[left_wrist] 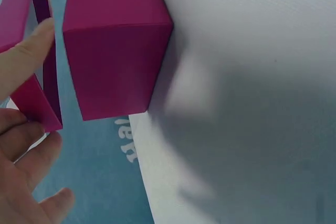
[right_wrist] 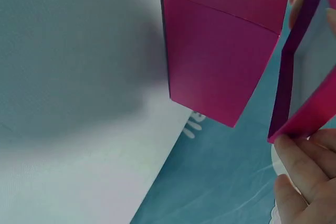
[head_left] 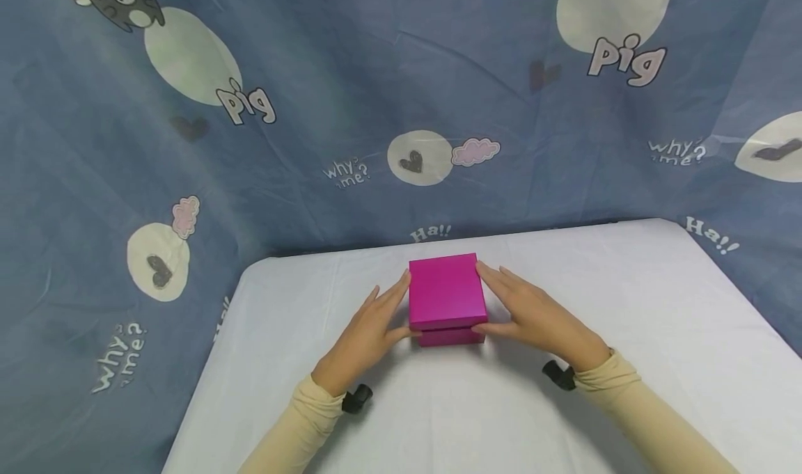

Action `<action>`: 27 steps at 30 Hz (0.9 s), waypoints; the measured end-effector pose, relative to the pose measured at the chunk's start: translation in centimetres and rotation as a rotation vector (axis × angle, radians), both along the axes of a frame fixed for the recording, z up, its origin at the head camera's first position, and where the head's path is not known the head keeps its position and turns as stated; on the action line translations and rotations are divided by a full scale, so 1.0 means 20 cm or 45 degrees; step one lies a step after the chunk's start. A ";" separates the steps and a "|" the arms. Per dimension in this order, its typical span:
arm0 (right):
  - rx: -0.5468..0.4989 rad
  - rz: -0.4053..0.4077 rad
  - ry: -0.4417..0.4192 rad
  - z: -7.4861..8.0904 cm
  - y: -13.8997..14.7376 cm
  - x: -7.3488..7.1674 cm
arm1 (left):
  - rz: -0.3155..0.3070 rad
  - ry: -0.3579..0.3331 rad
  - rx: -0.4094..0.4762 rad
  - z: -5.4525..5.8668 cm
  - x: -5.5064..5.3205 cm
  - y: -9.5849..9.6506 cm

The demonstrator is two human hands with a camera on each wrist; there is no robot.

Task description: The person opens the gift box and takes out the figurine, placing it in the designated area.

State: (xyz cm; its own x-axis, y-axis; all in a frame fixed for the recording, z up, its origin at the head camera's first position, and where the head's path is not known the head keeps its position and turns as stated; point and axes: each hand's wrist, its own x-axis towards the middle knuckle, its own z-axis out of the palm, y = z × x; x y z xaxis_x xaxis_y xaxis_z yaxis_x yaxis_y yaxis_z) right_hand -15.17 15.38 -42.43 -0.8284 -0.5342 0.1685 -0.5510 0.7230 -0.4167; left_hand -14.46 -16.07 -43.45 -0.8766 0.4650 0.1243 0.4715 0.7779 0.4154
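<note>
A magenta square box lid (head_left: 446, 289) is held level over its matching box base (head_left: 451, 337). In the left wrist view a gap separates the lid (left_wrist: 38, 106) from the upright base (left_wrist: 118, 69). My left hand (head_left: 366, 331) grips the lid's left side, thumb at the near corner and fingers toward the far one. Opposite it, my right hand (head_left: 541, 317) holds the right side the same way. The lid's pale inside shows in the right wrist view, below the held lid (right_wrist: 310, 116). The base's interior is hidden.
A white cloth (head_left: 476, 418) covers the table under the base. Behind it hangs a blue printed curtain (head_left: 301, 147). Each wrist carries a small black camera, one by the left sleeve (head_left: 313, 408) and one by the right sleeve (head_left: 620, 383).
</note>
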 end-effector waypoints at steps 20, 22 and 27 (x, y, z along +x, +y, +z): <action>-0.279 -0.082 0.525 0.13 -0.26 -0.04 | 0.227 0.222 0.365 0.14 0.02 -0.11; -0.296 -0.112 0.516 0.14 -0.31 -0.04 | 0.256 0.310 0.414 0.15 0.02 -0.13; -0.380 -0.175 0.441 0.19 -0.45 -0.06 | 0.391 0.500 0.420 0.18 0.03 -0.19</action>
State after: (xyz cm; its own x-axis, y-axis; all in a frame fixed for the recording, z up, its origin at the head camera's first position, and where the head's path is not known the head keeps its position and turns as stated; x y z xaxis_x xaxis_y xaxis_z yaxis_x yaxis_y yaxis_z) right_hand -16.34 6.47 -38.64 -0.7562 -0.3096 0.5764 -0.6014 0.6759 -0.4260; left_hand -13.83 -19.78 -39.79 -0.8239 0.0794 0.5612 0.4128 0.7625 0.4982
